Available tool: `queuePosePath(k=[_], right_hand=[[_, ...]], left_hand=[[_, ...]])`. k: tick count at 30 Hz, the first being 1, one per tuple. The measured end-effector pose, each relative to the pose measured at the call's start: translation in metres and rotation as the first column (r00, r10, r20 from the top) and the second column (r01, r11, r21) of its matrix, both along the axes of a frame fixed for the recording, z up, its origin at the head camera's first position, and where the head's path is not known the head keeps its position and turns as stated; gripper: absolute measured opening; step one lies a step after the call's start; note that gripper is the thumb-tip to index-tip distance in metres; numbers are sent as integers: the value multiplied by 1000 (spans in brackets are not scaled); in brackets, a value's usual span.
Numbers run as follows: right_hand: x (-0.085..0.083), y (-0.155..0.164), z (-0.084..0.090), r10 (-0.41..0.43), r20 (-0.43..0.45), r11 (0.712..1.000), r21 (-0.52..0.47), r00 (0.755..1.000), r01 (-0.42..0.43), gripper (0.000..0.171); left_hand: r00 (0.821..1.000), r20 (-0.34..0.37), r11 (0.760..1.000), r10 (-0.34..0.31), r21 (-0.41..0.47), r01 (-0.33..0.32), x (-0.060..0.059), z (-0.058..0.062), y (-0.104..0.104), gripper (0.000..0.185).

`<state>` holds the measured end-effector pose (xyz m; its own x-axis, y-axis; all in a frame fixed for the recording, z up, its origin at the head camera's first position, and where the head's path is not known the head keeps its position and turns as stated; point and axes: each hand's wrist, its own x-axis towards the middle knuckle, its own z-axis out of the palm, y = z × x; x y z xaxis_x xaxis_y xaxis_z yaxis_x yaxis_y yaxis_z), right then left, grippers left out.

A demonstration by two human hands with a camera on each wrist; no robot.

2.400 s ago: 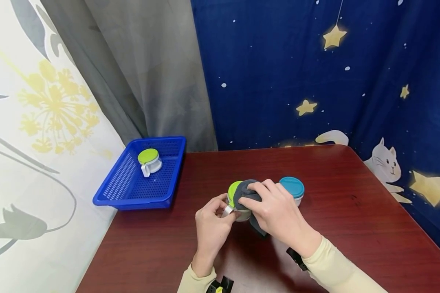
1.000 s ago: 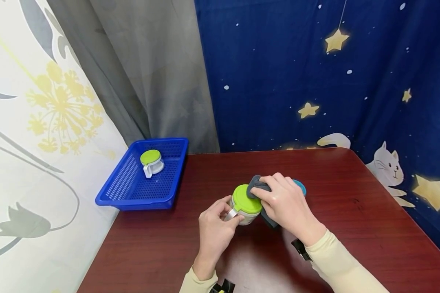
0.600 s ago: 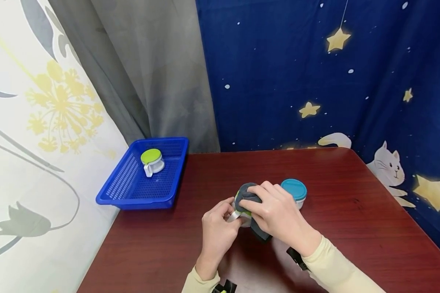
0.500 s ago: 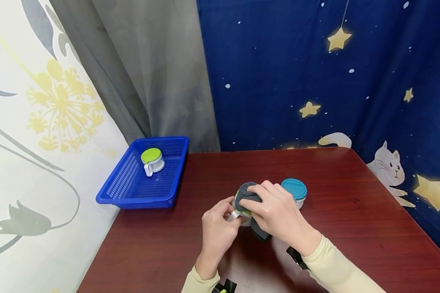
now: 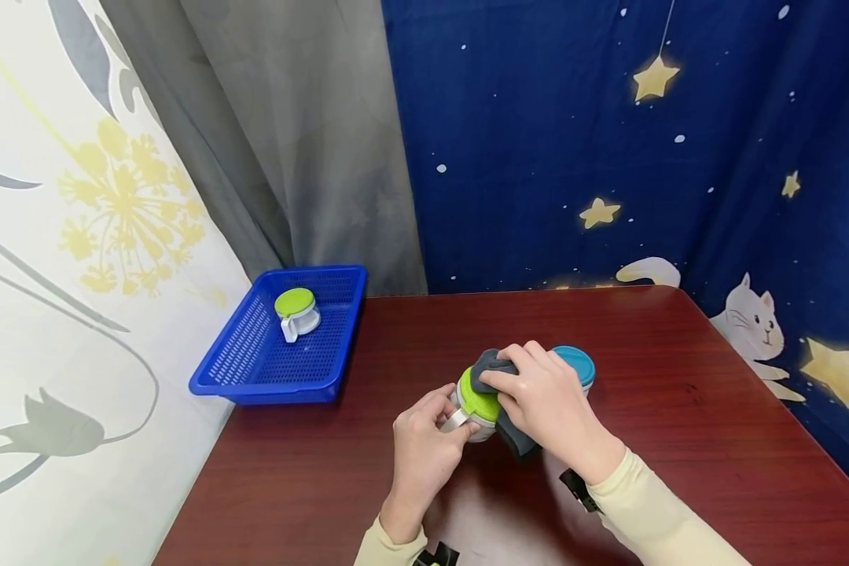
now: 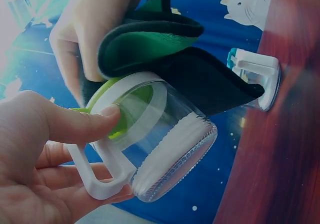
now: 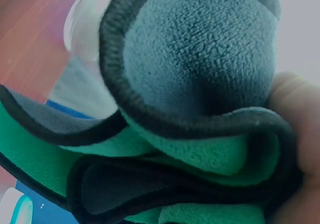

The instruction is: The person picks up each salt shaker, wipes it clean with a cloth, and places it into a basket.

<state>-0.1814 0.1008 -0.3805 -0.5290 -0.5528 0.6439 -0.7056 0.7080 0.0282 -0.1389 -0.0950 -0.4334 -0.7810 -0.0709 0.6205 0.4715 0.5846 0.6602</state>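
Observation:
My left hand [image 5: 431, 440] grips a small glass seasoning jar [image 6: 170, 139] by its white handle [image 6: 102, 176], with the thumb up against the lid end. The jar is tilted, its lime-green lid [image 5: 478, 402] partly covered, and white grains lie at its base. In my right hand [image 5: 548, 397] is a folded cloth [image 5: 491, 369], dark grey on one side and green [image 6: 142, 47] on the other, pressed to the lid's right side. A loose flap of it hangs beside the jar. Close up in the right wrist view, the cloth's folds [image 7: 200, 49] hide most of the jar.
Behind my right hand stands a similar jar with a teal lid [image 5: 575, 363], partly hidden. A blue perforated basket [image 5: 276, 391] at the table's back left holds another green-lidded jar [image 5: 295, 303]. The reddish-brown table [image 5: 304, 479] ends at curtains behind.
The cloth and my right hand have slid right across the lid, baring more green. Earlier they moved back and forth over it. My left hand keeps its grip on the handle.

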Motion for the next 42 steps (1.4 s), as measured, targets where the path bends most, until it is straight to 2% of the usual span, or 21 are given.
queuePosePath(k=[4,12,21,33,42], right_hand=[[-7,5,-3,-37,2,999,6,999,37,26],[-16,14,-4,-87,-51,996,-26,995,85,27],[-17,15,-4,-129,-30,991,-24,991,129,30],[-7,2,-2,-45,-48,999,-7,998,45,21],[17,-17,4,66,-46,998,14,997,-65,26]], left_hand=[[1000,-2,1000,-9,22,9,0,-1,-3,41],[999,8,995,-31,91,30,0,1,-5,39],[998,9,991,-66,116,65,0,1,-5,40],[999,2,998,-54,39,54,1,2,-4,37],[998,11,998,-59,20,58,-1,-2,-3,35]])
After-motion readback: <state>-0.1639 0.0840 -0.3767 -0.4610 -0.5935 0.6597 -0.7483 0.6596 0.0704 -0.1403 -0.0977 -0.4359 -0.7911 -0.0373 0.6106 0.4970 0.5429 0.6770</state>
